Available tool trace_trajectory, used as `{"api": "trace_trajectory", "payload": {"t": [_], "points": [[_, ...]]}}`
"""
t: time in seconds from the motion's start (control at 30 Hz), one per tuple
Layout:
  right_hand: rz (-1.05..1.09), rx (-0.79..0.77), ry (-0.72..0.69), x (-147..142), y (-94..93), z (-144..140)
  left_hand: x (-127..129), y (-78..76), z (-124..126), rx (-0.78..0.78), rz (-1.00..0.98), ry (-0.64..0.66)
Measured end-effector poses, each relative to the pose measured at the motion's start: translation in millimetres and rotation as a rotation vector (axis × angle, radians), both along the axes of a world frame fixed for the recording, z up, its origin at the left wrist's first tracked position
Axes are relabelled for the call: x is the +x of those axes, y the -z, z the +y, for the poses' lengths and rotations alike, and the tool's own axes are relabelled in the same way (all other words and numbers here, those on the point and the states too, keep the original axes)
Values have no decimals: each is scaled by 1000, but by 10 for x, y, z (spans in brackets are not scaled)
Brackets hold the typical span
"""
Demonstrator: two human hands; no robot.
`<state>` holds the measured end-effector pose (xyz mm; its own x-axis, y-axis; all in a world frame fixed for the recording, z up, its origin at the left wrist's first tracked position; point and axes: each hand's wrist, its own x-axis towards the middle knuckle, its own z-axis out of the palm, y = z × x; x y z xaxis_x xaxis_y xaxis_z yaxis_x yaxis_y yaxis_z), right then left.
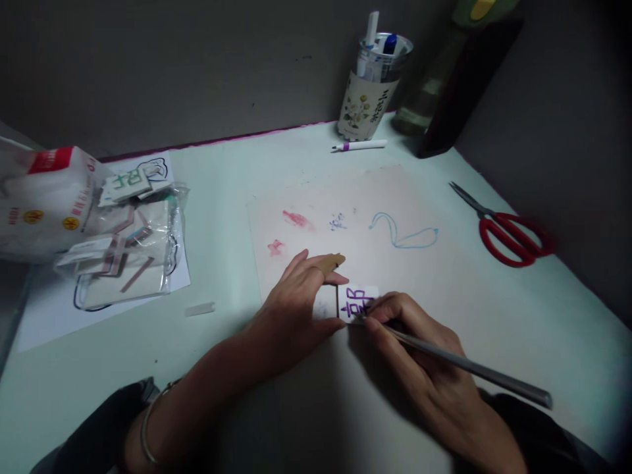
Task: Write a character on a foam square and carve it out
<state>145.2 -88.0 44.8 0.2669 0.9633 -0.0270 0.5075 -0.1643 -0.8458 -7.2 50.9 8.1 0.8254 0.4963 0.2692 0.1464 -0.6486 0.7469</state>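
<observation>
My left hand (pixel 301 296) pinches a small white rubber block (pixel 351 313) by its edges, with the thumb on the near side and fingers on the far side. A purple Chinese character is drawn on the block's top face. A tan bandage (pixel 330 263) wraps one finger of this hand. My right hand (pixel 419 342) holds a slim grey pen-shaped carving knife (pixel 474 366) like a pen. Its working end is down at the right part of the character; the tip itself is mostly hidden by my fingers. Both hands are over a stained paper sheet (pixel 316 191).
Red-handled scissors (pixel 508 237) lie at the right. A purple-banded marker (pixel 363 145) lies before a cup of pens (pixel 368 105). A bottle (pixel 424 92) and a dark upright slab (pixel 464 92) stand behind. Left are plastic-bagged blocks (pixel 128 257), a white bag (pixel 44 204) and a translucent strip (pixel 200 309).
</observation>
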Motion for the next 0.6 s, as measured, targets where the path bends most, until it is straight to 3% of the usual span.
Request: {"api": "trace_trajectory", "payload": {"t": [0.6], "points": [[23,6,-7,10,-12,-24,-2,17,0,18,-8,0]]}}
